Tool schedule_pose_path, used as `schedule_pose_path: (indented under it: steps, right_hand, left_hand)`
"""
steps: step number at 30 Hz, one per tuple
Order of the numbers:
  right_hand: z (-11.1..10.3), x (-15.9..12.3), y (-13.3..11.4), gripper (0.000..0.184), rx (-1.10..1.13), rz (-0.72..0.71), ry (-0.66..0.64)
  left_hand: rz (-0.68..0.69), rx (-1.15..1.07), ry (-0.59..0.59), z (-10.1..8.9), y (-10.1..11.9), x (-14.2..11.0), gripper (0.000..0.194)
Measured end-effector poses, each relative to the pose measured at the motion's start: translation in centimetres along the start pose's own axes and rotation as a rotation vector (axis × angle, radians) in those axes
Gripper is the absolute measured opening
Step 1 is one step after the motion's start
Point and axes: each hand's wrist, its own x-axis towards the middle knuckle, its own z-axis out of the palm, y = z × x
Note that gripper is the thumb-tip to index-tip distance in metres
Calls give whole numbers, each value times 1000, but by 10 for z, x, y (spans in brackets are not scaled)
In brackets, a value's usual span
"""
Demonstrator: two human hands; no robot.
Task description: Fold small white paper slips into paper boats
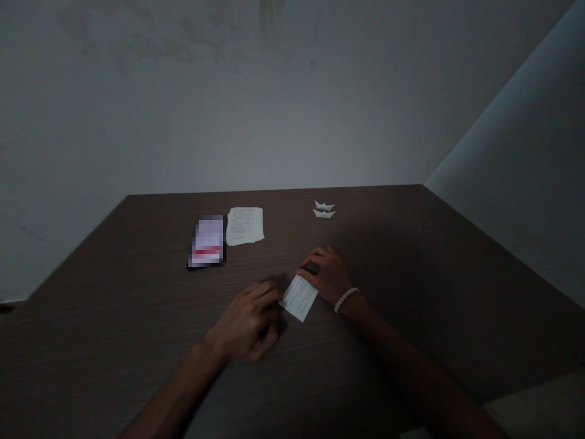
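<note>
The phone screen (207,241) is blurred, and print on the paper slip (300,297) is too small to read

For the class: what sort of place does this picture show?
Likely a plain indoor study or work corner: a dark wood-grain table, bare grey walls, and a paper slip alongside two small folded paper boats.
</note>
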Motion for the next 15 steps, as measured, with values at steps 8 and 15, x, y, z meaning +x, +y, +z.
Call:
schedule_pose_path:
  steps: [8, 15]
  right_hand:
    - [0, 0, 1, 13, 0, -8, 21]
    - [4, -2, 2, 10, -7, -63, 41]
  left_hand:
    - [-109, 36, 73, 10, -7, -4, 26]
    - [-157, 75, -42, 9, -5, -2, 27]
